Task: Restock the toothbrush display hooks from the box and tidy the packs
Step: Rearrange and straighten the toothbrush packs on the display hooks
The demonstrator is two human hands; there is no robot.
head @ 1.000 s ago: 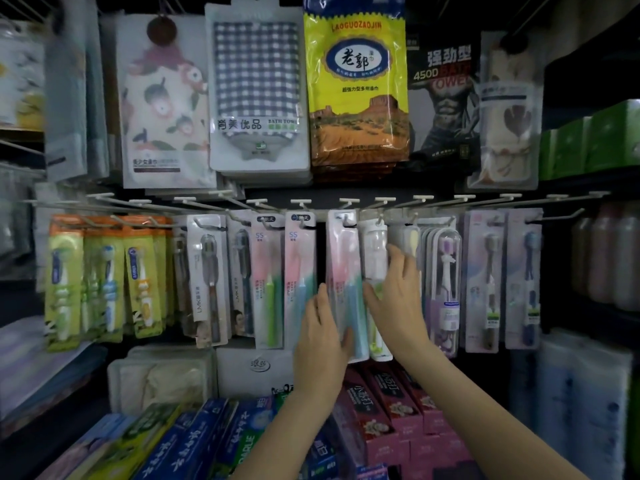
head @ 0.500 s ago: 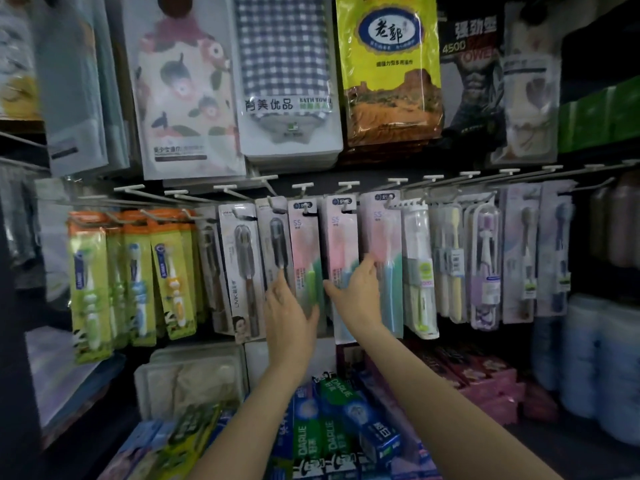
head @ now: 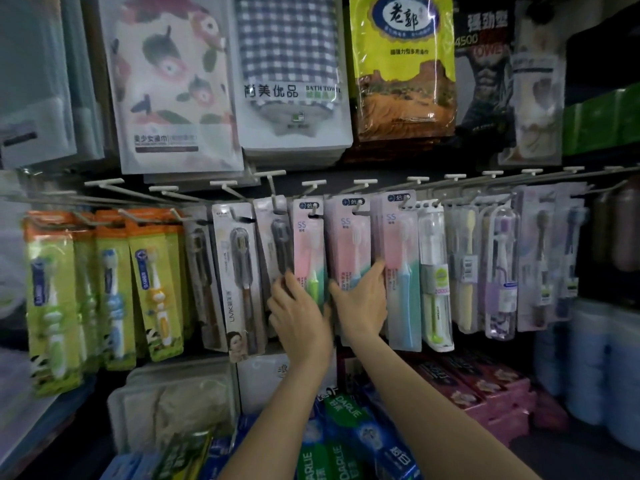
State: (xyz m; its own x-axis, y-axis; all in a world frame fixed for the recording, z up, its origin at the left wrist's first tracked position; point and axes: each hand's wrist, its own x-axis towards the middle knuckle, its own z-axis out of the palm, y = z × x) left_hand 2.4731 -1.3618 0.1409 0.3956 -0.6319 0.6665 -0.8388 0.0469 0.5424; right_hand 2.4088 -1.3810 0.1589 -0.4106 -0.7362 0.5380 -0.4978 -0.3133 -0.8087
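Head view. A row of toothbrush packs (head: 349, 271) hung from white wire hooks (head: 313, 184) across the middle of the display. The left hand (head: 301, 317) lay with fingers nearly straight against the lower part of the pink-and-green pack (head: 308, 251) and the dark-brush pack (head: 273, 244) beside it; whether any finger curled behind a pack could not be told. The right hand (head: 362, 299) pressed flat, fingers extended, on the lower half of the neighbouring pink pack, its fingertips reaching the edge of the pink-and-blue pack (head: 398, 271) to the right. Green-and-orange children's packs (head: 104, 292) hung at the left end of the row, clear-cased brushes (head: 502, 271) toward the right end. Bagged towels (head: 287, 74) hung on the row above. Toothpaste boxes (head: 339, 445) lay on the shelf below the hands.
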